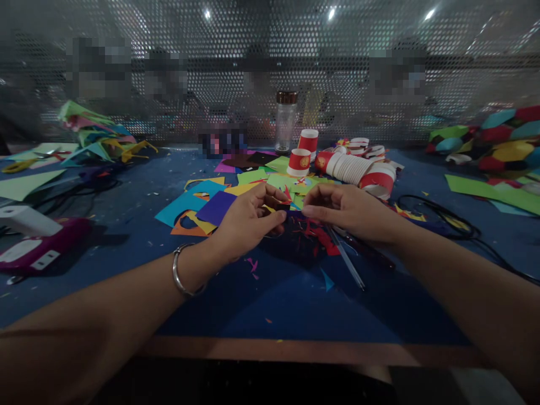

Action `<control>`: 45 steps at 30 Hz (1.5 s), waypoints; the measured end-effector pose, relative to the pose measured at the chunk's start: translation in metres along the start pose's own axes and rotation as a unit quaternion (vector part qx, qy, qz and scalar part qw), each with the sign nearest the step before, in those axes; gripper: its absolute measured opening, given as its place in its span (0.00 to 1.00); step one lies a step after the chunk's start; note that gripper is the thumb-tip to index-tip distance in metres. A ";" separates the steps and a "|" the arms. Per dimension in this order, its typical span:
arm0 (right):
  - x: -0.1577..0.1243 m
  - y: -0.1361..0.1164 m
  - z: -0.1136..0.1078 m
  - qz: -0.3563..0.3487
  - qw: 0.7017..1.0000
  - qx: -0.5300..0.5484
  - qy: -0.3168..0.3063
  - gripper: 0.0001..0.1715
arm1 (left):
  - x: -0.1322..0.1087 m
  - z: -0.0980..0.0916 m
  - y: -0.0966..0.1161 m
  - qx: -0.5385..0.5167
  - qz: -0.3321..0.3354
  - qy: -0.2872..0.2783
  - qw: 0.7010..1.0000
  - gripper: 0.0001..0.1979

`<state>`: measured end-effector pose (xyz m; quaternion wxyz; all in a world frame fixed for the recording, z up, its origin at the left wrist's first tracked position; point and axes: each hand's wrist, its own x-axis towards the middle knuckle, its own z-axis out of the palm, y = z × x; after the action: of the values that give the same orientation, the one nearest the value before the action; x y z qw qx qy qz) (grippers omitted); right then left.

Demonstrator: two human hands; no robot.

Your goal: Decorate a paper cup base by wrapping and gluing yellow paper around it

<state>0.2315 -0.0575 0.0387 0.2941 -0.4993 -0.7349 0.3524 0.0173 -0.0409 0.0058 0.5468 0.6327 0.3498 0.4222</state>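
Note:
Over the middle of the table my left hand, with a silver bangle on the wrist, has its thumb and fingers closed on a small dark blue piece of paper. My right hand pinches the other end of it, thumb against fingers. Part of the paper is hidden by the fingertips, and its shape is too dark to make out. Red paper shreds lie just below the hands. A blue sheet and a purple sheet rest beside my left hand. Under my right forearm lies a clear thin stick.
Red and white paper cups stand behind the hands, with a stack of cups lying to the right. A glass bottle stands near the perforated screen. A purple power strip is at left, a black cable at right.

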 end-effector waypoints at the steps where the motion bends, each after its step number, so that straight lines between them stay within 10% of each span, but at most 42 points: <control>1: 0.000 -0.001 0.000 0.002 1.000 0.010 0.018 0.25 | 0.000 0.000 -0.001 -0.001 0.001 0.004 1.000 0.11; 11: 0.000 0.004 0.004 0.004 0.993 0.081 0.090 0.25 | 0.004 -0.006 -0.009 0.109 0.128 0.082 0.982 0.05; 17: -0.004 0.000 0.010 0.023 0.989 0.134 0.052 0.28 | -0.006 -0.009 0.002 0.292 0.405 0.161 0.851 0.10; 22: -0.008 -0.008 0.016 0.039 0.976 0.213 0.003 0.29 | -0.011 -0.007 0.006 0.354 0.454 0.145 0.805 0.11; 31: -0.008 -0.007 0.017 0.020 0.974 0.225 0.027 0.23 | -0.014 0.000 0.004 0.334 0.404 0.104 0.846 0.09; 37: -0.010 -0.009 0.015 0.025 0.987 0.161 0.011 0.21 | -0.013 0.003 0.004 0.111 0.180 0.063 0.975 0.12; 45: -0.009 -0.009 0.011 -0.020 0.999 0.018 -0.040 0.20 | -0.005 -0.001 0.004 0.026 -0.031 -0.066 0.997 0.10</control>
<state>0.2212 -0.0707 0.0384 0.2810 -0.4647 -0.7491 0.3794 0.0144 -0.0461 0.0090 0.5649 0.6621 0.3434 0.3530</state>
